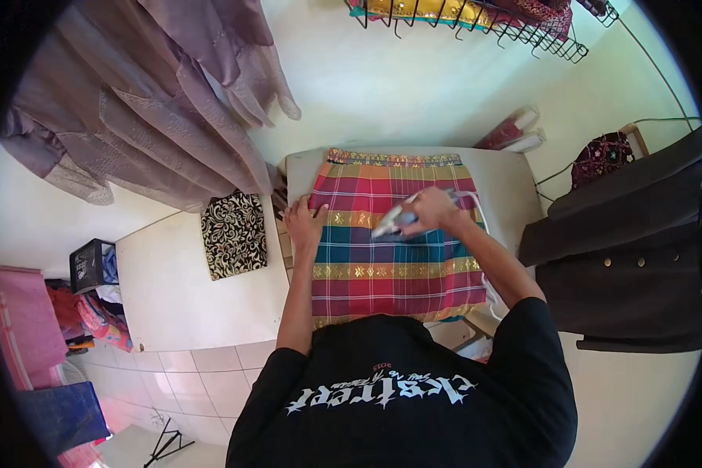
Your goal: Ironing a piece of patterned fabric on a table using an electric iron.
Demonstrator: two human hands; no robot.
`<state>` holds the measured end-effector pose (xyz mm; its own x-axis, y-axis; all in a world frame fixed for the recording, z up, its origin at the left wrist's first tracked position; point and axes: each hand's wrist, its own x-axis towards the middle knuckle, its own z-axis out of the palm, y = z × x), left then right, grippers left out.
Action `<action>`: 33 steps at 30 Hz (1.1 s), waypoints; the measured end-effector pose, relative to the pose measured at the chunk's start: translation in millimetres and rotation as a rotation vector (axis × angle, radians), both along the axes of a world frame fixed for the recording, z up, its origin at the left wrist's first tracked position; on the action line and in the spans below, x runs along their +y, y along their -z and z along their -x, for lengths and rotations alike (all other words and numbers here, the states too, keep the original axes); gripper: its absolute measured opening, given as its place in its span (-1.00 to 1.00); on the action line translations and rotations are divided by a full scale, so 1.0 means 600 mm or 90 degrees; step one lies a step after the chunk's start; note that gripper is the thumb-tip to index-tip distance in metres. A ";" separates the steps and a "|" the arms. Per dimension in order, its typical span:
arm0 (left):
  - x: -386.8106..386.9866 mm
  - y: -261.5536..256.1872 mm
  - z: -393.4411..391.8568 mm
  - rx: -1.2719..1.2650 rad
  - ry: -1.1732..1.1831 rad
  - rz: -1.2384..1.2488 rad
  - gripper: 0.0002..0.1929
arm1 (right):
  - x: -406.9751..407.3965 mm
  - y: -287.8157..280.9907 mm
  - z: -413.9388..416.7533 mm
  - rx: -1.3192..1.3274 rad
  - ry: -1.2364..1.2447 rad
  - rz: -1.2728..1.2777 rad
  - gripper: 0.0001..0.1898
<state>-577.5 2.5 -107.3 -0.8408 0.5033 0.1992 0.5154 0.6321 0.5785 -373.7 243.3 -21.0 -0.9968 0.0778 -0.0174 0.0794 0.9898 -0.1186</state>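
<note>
A plaid skirt-like garment in red, teal and gold, with a gathered waistband at its far end, lies spread over a padded ironing surface. My right hand grips a clothes iron, slightly blurred, whose soleplate rests on or just over the middle of the cloth. A white cord runs from the iron down the garment's right side. My left hand lies at the garment's upper left edge, fingers apart, the fingertips touching the cloth.
A white table on the left bears a folded black-and-cream patterned cloth and a black basket at its far edge. Mauve garments hang above it. Dark garments hang at right. Rolled plastic-wrapped items lean near the wall, below a wire rack.
</note>
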 end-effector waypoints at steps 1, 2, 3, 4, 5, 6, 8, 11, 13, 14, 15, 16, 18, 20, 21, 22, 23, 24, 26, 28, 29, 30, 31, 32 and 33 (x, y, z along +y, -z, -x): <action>0.004 -0.007 0.008 0.002 -0.001 0.000 -0.59 | -0.007 0.001 0.007 -0.018 -0.178 -0.008 -0.42; 0.006 -0.015 0.017 -0.078 0.020 -0.023 -0.63 | -0.012 0.004 0.024 -0.016 -0.180 -0.008 -0.42; 0.003 -0.026 0.019 -0.159 0.042 -0.043 -0.67 | -0.019 0.012 0.044 0.001 -0.044 -0.013 -0.41; 0.001 -0.031 0.018 -0.158 0.041 -0.041 -0.67 | -0.023 0.019 0.064 0.018 0.093 -0.019 -0.40; -0.003 -0.036 0.017 -0.161 0.040 -0.037 -0.70 | -0.025 0.024 0.079 0.034 0.230 -0.024 -0.39; -0.010 -0.037 0.022 -0.164 0.033 -0.035 -0.72 | -0.032 0.016 0.100 0.034 0.233 0.009 -0.41; -0.029 -0.019 0.026 -0.199 0.038 -0.050 -0.73 | -0.046 -0.005 0.106 -0.056 0.047 0.008 -0.43; -0.038 -0.028 0.029 -0.245 0.029 -0.075 -0.74 | -0.062 -0.009 0.125 -0.127 -0.208 -0.041 -0.43; -0.045 -0.040 0.020 -0.257 0.018 -0.076 -0.74 | -0.066 0.018 0.148 0.043 0.049 0.016 -0.42; -0.047 -0.045 0.015 -0.258 0.023 -0.072 -0.77 | -0.073 0.034 0.160 0.089 0.109 -0.023 -0.38; -0.056 -0.043 0.014 -0.259 0.019 -0.068 -0.79 | -0.083 0.028 0.162 0.088 0.100 -0.020 -0.38; -0.070 -0.031 0.019 -0.258 0.008 -0.068 -0.79 | -0.100 0.006 0.162 0.003 0.038 0.008 -0.36; -0.080 -0.013 0.021 -0.263 0.019 -0.090 -0.84 | -0.111 -0.002 0.168 -0.081 -0.025 0.034 -0.34; -0.071 -0.012 0.022 -0.261 0.018 -0.103 -0.85 | -0.102 0.017 0.180 -0.055 0.042 0.044 -0.31; -0.072 -0.009 0.019 -0.261 0.014 -0.113 -0.86 | -0.110 0.015 0.183 -0.044 0.073 0.051 -0.30; -0.072 -0.004 0.016 -0.262 0.011 -0.111 -0.86 | -0.123 0.013 0.192 -0.014 0.163 0.076 -0.33; -0.072 0.001 0.012 -0.207 -0.001 -0.104 -0.86 | -0.136 0.012 0.193 -0.016 0.161 0.079 -0.33; -0.077 0.008 0.012 -0.151 -0.014 -0.097 -0.87 | -0.153 0.012 0.192 -0.023 0.195 0.133 -0.35; -0.083 0.014 0.014 -0.164 -0.008 -0.112 -0.85 | -0.188 0.003 0.179 -0.073 0.241 0.220 -0.35; -0.084 0.003 0.007 -0.180 -0.008 -0.127 -0.83 | -0.212 0.018 0.157 -0.094 0.227 0.251 -0.34; -0.082 -0.002 0.010 -0.216 0.002 -0.150 -0.81 | -0.219 0.024 0.151 -0.112 0.216 0.282 -0.34; -0.090 -0.010 0.005 -0.254 0.010 -0.169 -0.79 | -0.219 0.016 0.156 -0.139 0.240 0.289 -0.32; -0.098 -0.013 0.001 -0.257 0.009 -0.165 -0.79 | -0.213 0.011 0.166 -0.143 0.241 0.293 -0.32; -0.107 -0.016 -0.003 -0.269 0.019 -0.134 -0.78 | -0.205 0.007 0.178 -0.186 0.333 0.468 -0.34; -0.114 -0.017 -0.006 -0.279 0.029 -0.105 -0.77 | -0.199 0.006 0.190 -0.226 0.422 0.642 -0.35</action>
<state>-573.9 -66.2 -96.8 -0.8417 0.5325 -0.0894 0.2250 0.4965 0.8384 -487.9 123.6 -24.7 -0.6992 0.3566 -0.6196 0.7083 0.2283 -0.6679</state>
